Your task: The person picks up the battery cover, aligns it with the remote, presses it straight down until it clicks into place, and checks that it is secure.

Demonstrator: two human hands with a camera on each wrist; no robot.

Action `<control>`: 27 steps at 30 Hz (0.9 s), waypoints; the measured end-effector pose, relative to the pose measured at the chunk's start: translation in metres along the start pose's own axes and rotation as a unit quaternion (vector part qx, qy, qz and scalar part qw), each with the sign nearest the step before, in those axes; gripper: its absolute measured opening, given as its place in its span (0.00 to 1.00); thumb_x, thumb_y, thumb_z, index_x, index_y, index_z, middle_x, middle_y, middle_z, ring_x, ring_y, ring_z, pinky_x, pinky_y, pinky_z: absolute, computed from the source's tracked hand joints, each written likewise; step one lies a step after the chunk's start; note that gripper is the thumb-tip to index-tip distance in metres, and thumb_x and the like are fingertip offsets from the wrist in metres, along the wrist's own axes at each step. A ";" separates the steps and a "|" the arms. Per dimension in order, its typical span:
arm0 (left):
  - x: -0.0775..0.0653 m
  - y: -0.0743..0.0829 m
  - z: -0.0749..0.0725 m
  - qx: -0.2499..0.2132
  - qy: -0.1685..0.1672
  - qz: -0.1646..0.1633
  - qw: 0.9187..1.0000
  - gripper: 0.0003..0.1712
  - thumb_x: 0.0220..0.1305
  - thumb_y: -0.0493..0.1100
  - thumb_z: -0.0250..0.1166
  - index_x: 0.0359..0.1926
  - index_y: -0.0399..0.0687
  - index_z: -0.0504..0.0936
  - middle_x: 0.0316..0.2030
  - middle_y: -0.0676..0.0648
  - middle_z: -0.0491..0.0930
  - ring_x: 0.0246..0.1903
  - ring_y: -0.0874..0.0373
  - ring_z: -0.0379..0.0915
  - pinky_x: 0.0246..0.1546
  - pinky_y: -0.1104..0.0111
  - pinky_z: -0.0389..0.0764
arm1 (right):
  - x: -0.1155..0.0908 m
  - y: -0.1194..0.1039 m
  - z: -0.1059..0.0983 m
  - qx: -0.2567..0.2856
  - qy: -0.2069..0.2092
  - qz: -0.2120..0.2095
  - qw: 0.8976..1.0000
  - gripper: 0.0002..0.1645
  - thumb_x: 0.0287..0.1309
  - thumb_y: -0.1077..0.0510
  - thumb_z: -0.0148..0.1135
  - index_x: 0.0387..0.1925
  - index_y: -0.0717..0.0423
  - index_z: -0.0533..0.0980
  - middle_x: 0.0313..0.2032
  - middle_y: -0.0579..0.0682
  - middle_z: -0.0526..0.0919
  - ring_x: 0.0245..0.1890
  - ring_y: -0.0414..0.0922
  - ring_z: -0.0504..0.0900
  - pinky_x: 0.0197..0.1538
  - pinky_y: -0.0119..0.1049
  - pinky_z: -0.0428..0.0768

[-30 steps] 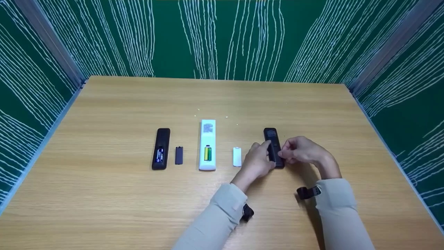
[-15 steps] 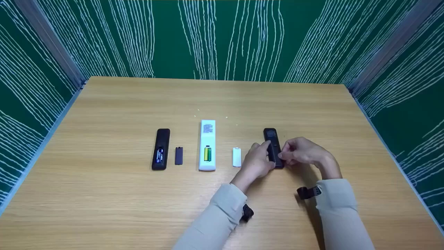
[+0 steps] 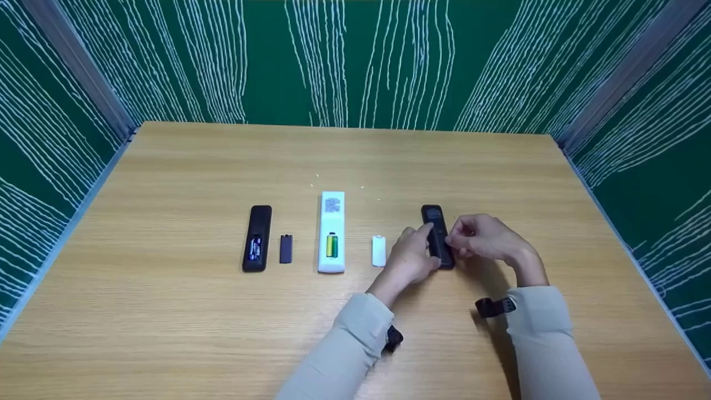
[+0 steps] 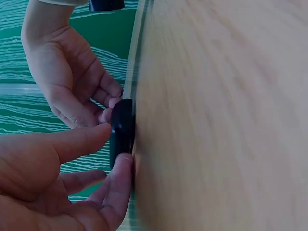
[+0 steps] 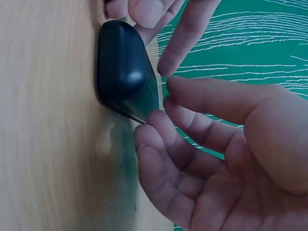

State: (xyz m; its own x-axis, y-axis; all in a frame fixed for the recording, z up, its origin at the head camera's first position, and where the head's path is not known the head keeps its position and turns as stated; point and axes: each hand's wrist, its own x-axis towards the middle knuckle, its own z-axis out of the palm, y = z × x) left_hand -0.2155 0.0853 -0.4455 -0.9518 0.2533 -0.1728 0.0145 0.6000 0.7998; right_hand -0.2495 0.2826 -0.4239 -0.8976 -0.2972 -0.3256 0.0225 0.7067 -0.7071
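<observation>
A black remote control (image 3: 436,222) lies face down at the right, its back upward. My left hand (image 3: 410,256) grips it from the left, fingertips along its side and thumb by its near end. In the left wrist view, the thumb and fingers of the left hand (image 4: 72,192) hold the remote's dark body (image 4: 122,125). My right hand (image 3: 482,239) has curled fingers at the remote's right edge. The right wrist view shows the right hand's (image 5: 216,139) fingertips at the side of the remote (image 5: 122,67), thumb near its back. Fingers partly hide the remote's near half.
Left of the hands lie a white battery cover (image 3: 379,251), a white remote (image 3: 332,211) with batteries (image 3: 332,245) in its compartment, a dark battery cover (image 3: 286,249) and another black remote (image 3: 259,222) with batteries. Tiny white bits (image 3: 362,187) dot the wooden table (image 3: 222,328).
My right hand has shifted slightly farther up along the remote's right edge. My left hand and the other things stay almost unmoved.
</observation>
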 end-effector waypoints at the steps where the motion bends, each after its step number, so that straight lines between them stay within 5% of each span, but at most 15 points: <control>1: 0.000 0.001 -0.001 0.001 0.002 0.002 1.000 0.44 0.66 0.38 0.74 0.80 0.49 0.68 0.56 0.45 0.77 0.48 0.56 0.75 0.55 0.68 0.79 | 0.000 0.000 0.000 -0.002 0.007 -0.002 1.000 0.10 0.74 0.56 0.63 0.44 0.60 0.79 0.39 0.55 0.85 0.37 0.49 0.83 0.40 0.37 0.81; 12: -0.004 0.010 -0.019 -0.023 0.013 0.027 0.999 0.44 0.67 0.39 0.74 0.80 0.51 0.67 0.55 0.46 0.79 0.49 0.57 0.76 0.55 0.68 0.80 | -0.003 -0.007 -0.004 -0.025 0.066 0.000 0.998 0.13 0.75 0.52 0.63 0.50 0.57 0.81 0.41 0.55 0.83 0.40 0.51 0.81 0.43 0.38 0.80; 21: -0.011 0.012 -0.046 -0.051 0.022 0.078 0.995 0.41 0.69 0.42 0.73 0.80 0.49 0.68 0.60 0.44 0.79 0.49 0.53 0.82 0.48 0.69 0.82 | -0.007 -0.018 -0.003 -0.033 0.107 -0.039 0.993 0.11 0.74 0.53 0.64 0.46 0.57 0.82 0.36 0.55 0.83 0.34 0.50 0.81 0.34 0.34 0.79; 27: -0.019 0.006 -0.066 -0.038 0.029 0.100 0.994 0.40 0.72 0.44 0.70 0.81 0.52 0.66 0.62 0.45 0.78 0.58 0.51 0.79 0.56 0.66 0.83 | -0.012 -0.027 -0.004 -0.036 0.130 -0.052 0.989 0.11 0.75 0.53 0.64 0.47 0.56 0.82 0.38 0.58 0.84 0.35 0.52 0.82 0.33 0.34 0.79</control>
State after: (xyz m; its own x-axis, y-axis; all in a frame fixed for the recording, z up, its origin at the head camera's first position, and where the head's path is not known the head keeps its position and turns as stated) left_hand -0.2179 0.0337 -0.3999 -0.9485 0.3159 0.0248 0.1834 0.4834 0.8560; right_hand -0.2409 0.2694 -0.3986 -0.9767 -0.2019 -0.0733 -0.0993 0.7270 -0.6794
